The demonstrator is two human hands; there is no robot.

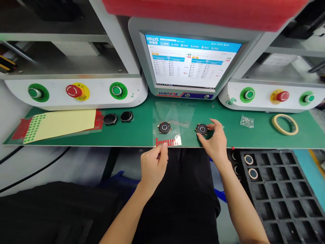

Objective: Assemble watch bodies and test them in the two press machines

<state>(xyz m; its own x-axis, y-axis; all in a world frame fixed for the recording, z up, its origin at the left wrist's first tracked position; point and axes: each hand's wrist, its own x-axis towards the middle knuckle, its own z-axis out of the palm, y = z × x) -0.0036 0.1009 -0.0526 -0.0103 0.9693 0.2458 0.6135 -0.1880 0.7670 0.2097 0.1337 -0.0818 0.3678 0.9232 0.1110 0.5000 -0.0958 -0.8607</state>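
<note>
My right hand rests on the green mat and pinches a round watch back between thumb and fingers. My left hand is curled at the mat's front edge, its fingertips pinching the near edge of a clear film sheet that carries a row of small red stickers. A second round watch back lies on that film sheet, untouched.
Two dark round watch parts lie left of centre beside a yellow sheet with red and green stickers. A monitor stands behind, flanked by button panels. A tape roll and small bag lie right. A black compartment tray sits lower right.
</note>
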